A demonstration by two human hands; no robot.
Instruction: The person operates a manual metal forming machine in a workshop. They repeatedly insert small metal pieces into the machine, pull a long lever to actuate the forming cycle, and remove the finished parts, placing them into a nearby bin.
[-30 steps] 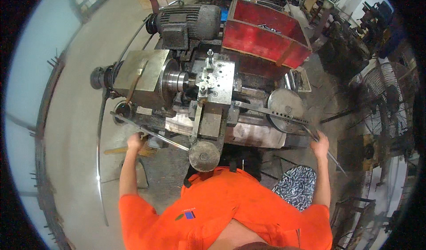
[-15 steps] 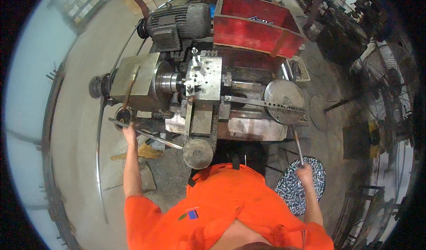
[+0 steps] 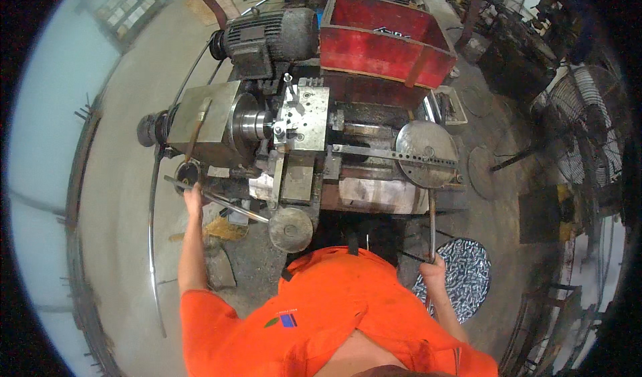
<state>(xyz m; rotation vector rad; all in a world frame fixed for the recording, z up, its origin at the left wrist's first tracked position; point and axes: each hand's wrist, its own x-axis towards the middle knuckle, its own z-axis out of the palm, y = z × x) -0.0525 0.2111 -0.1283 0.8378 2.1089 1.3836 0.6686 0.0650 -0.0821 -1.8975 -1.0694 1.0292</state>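
A small lathe stands before me. Its metal lever [image 3: 234, 206] runs from a round disc [image 3: 290, 230] out to the left. My left hand [image 3: 192, 195] is closed around this lever, close to a round dark cup [image 3: 188, 172]. At the right, a second metal lever [image 3: 432, 223] hangs from a larger steel disc [image 3: 426, 154]. My right hand [image 3: 433, 270] grips that one near its lower part. The tool block [image 3: 302, 117] sits just right of the spindle chuck [image 3: 256, 124]. Whatever lies in the narrow gap there is too small to make out.
A tub full of small metal pieces [image 3: 461, 280] stands beside my right forearm. Behind the lathe are an electric motor [image 3: 271, 36] and a red box [image 3: 384, 46]. A brush [image 3: 196, 131] lies on the headstock cover [image 3: 200, 113]. A caged fan [image 3: 582, 126] stands far right.
My right hand has swung the right lever leftward, so it now hangs nearly straight toward me. The tool block has shifted slightly left toward the chuck. My left hand keeps its grip.
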